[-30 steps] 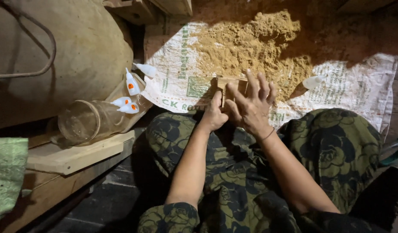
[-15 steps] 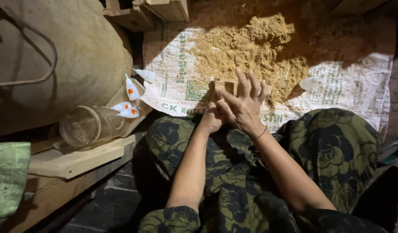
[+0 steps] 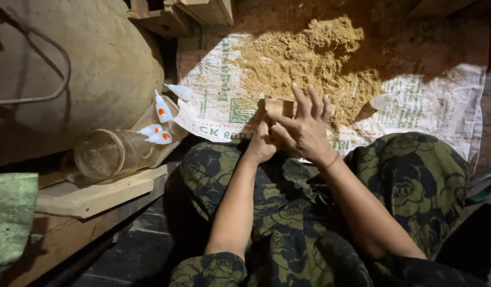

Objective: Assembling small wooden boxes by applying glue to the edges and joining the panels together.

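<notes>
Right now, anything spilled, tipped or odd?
Yes. A clear jar lies on its side at left, small white squeeze bottles scattered at its mouth. Sawdust is heaped loose on the printed sack, another bottle lying beside it.

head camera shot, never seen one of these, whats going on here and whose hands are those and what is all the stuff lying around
There is no machine here. The camera sits on a person's head and looks down, so the two bare arms coming up from the bottom are that person's own, above their lap in dark floral cloth.

The left hand and right hand meet around a small wooden block; the right hand's fingers are spread.

Beyond them lies a printed woven sack, spread flat, with a heap of sawdust on it. At left is a big tan sack, a clear jar on its side, and a few small white squeeze bottles. Another small bottle lies to the right.
</notes>
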